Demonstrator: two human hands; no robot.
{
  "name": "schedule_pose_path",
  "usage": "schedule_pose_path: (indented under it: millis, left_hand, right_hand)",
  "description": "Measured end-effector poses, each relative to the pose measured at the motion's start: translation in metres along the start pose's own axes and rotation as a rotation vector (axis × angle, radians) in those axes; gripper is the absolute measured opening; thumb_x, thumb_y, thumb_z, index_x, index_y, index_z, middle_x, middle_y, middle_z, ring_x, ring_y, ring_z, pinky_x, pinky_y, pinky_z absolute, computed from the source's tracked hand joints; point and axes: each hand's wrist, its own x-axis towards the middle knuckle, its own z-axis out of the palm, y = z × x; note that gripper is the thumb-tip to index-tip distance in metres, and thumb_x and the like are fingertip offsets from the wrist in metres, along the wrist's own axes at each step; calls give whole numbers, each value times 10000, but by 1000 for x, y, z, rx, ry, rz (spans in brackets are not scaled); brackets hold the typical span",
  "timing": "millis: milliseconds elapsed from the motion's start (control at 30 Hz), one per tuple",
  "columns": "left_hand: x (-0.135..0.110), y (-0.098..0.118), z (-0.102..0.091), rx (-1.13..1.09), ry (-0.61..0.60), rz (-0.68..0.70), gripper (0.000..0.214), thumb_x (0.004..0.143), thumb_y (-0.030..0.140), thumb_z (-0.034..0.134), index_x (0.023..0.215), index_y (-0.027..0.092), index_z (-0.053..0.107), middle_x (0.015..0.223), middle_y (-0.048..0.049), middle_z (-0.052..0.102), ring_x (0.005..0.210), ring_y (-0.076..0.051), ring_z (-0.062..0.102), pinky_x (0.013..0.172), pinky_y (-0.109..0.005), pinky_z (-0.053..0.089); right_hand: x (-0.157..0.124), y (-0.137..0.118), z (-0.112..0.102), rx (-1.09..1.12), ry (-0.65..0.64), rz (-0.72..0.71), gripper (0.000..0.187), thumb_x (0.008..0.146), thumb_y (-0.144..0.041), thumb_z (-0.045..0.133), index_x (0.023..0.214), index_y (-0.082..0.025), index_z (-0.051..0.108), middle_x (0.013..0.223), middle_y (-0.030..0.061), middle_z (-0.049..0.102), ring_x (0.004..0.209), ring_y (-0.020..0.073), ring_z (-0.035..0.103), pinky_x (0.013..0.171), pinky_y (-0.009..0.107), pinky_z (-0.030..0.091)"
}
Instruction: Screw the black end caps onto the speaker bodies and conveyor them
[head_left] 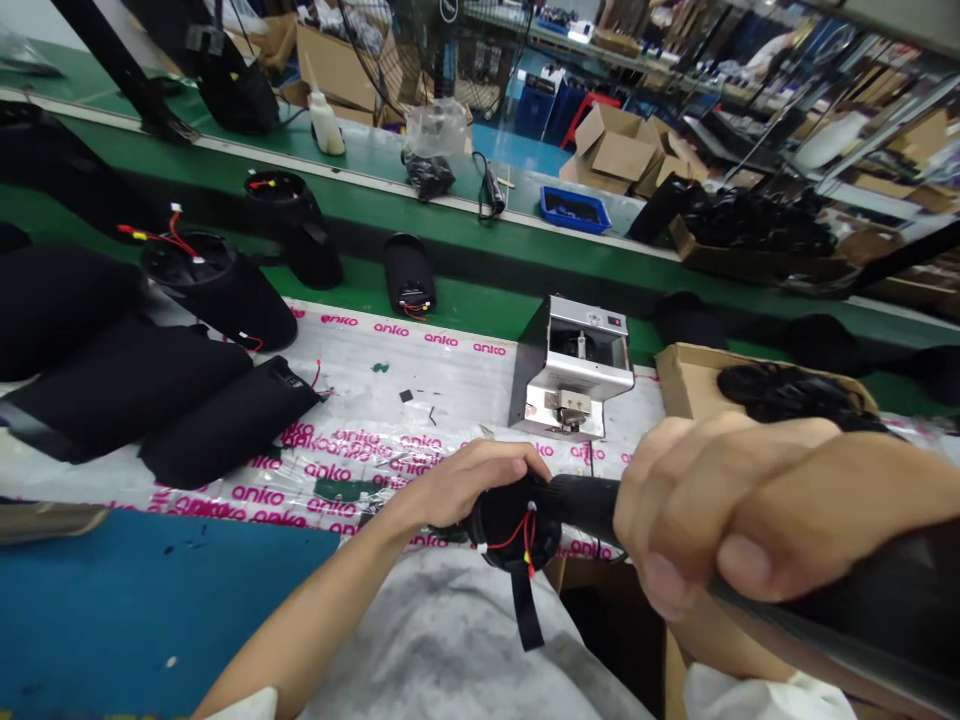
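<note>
I'm gripping the black speaker body [581,505] above my grey apron [442,640], left hand [469,482] curled over its wired end, right hand [694,510] closed round the barrel (red leads [521,540] facing me, in plain sight).

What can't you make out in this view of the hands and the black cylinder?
From the head view:
- Far end of the black cylinder held in the left hand: hidden by the right hand.
- Cardboard box: its front hidden by the right hand; the black bundle inside too dark to identify.
- Small black bits on the printed sheet: too small to identify.
- Panel markings on the silver bench machine: too small to read.
</note>
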Motion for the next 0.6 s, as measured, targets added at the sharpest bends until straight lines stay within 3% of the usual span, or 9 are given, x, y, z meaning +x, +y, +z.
schedule_pose_path:
  millis: [300, 600]
  left_hand:
    - [2, 5, -2, 67, -33, 49, 473, 1119, 545, 420, 1078, 177, 715, 1029, -68, 725, 968, -232, 641, 914, -303, 506]
    - [0, 0, -2, 93, -6, 56, 453, 1112, 494, 422, 1083, 179, 746, 1063, -71, 779, 995, -251, 667, 987, -343, 509]
  right_hand:
    - [33, 20, 9, 16, -88, -40, 674, 895, -870, 756, 932, -197, 768, 898, 138, 782, 779, 287, 802, 626, 360, 680]
    - [28, 34, 11, 30, -153, -89, 630, 925, -821, 772, 985, -194, 775, 896, 129, 783, 758, 271, 800, 646, 352, 687]
